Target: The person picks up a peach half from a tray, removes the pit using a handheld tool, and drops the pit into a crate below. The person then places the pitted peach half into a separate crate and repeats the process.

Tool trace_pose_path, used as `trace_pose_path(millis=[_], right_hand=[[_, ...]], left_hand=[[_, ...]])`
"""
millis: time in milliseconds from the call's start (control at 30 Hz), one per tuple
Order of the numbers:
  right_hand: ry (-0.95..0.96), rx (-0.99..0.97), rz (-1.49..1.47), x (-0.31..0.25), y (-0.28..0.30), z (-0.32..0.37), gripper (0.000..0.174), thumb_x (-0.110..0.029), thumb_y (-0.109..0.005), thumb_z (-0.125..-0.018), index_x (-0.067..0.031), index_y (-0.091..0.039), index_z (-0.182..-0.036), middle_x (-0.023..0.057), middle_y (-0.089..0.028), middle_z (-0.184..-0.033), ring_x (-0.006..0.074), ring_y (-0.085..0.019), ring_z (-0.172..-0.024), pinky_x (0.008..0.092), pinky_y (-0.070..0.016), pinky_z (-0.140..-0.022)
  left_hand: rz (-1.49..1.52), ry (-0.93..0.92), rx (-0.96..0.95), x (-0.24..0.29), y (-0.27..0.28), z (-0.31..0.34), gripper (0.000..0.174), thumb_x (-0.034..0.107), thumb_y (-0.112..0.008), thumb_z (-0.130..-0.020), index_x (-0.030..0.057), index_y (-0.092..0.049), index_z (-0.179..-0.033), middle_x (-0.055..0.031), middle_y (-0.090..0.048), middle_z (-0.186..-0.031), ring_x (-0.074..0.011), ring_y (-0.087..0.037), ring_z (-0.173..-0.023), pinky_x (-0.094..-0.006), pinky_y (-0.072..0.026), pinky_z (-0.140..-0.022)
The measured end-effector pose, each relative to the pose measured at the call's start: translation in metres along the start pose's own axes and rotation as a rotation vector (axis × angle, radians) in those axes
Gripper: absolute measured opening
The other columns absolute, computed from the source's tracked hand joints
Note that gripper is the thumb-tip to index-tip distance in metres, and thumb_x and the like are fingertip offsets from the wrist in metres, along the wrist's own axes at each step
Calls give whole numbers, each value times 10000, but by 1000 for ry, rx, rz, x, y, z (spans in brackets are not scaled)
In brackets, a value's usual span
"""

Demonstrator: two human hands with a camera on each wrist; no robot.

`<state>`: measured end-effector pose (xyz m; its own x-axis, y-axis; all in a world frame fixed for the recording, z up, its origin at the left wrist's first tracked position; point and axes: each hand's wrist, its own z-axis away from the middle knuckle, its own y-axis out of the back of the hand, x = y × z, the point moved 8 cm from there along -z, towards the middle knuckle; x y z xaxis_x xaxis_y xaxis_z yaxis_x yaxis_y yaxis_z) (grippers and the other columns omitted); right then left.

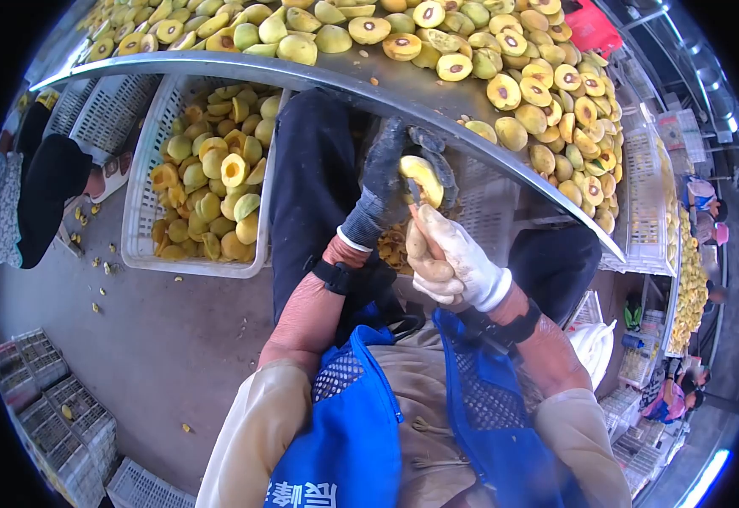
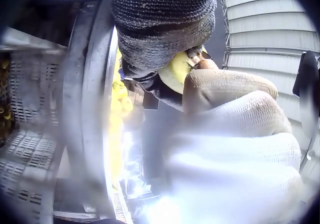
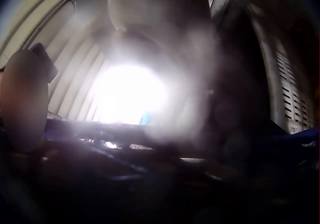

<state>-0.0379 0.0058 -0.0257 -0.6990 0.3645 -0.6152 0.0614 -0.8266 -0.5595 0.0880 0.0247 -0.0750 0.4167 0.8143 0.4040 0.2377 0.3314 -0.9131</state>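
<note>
My left hand [image 1: 380, 182], in a dark grey knit glove, grips a yellow peach half [image 1: 424, 180] above my lap, its cut side towards me. In a white glove, my right hand [image 1: 456, 261] holds a small pitting tool [image 1: 413, 193] whose dark metal end meets the peach's cut face. The left wrist view shows the two gloves close together, with the peach [image 2: 176, 74] partly hidden between them. Glare and blur hide the right hand's work in the right wrist view.
A metal table [image 1: 335, 74] heaped with halved peaches [image 1: 471, 42] curves in front of me. Left of my leg, a white crate [image 1: 136, 241] holds more halves. Peach scraps [image 1: 393, 247] lie below my hands. Stacked crates [image 1: 73, 415] stand lower left; another person [image 1: 47, 199] is at far left.
</note>
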Motion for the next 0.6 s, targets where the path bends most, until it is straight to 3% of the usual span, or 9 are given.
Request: trace_pose_path(millis=[133,233,333,533,600], right_hand=[[-1,99,260,-1,8,3,459,-495,-418,-959,-65,-505,-823,-42,-344,-489,37,-279,-327,201,-245,-308],[-33,123,278,-1,6,5,458,-462,-357,-986,-61,-484,-806,-36,-319,-472,54,-281,-320,208,-243,-304],[11,70,157,0,1,2,456,-464,-358,-986,-64,-498,-817,-43,-318,-459,54,-279,-317,206,-235,-301],[1,-8,99,4,-5,-8,443,-465,-382,-979,-69,-505,-824,-39,-338,-471,48,-279,-311,198,-248,-301],[22,-32,94,5,-3,-8,440,-466,-399,-974,-64,-499,-824,-37,-352,-486,47,-283,-315,197,-260,-304]], left_hand=[[-412,-198,-23,12,-3,3,506,468,-314,-982,21,-544,-927,-146,-619,-713,-274,-611,-628,-377,-518,-626],[-536,-201,-3,14,-1,7,530,471,-288,-986,13,-544,-917,-152,-619,-709,-275,-605,-611,-368,-516,-610],[-500,-219,98,7,17,2,541,493,-272,-979,30,-545,-914,-157,-614,-699,-288,-593,-591,-388,-510,-579],[-211,-156,106,-3,32,-5,526,508,-266,-972,57,-524,-887,-162,-583,-657,-329,-569,-567,-440,-483,-513],[-162,-167,112,-3,30,-3,454,458,-326,-957,37,-496,-968,-157,-565,-767,-312,-552,-676,-424,-461,-602]])
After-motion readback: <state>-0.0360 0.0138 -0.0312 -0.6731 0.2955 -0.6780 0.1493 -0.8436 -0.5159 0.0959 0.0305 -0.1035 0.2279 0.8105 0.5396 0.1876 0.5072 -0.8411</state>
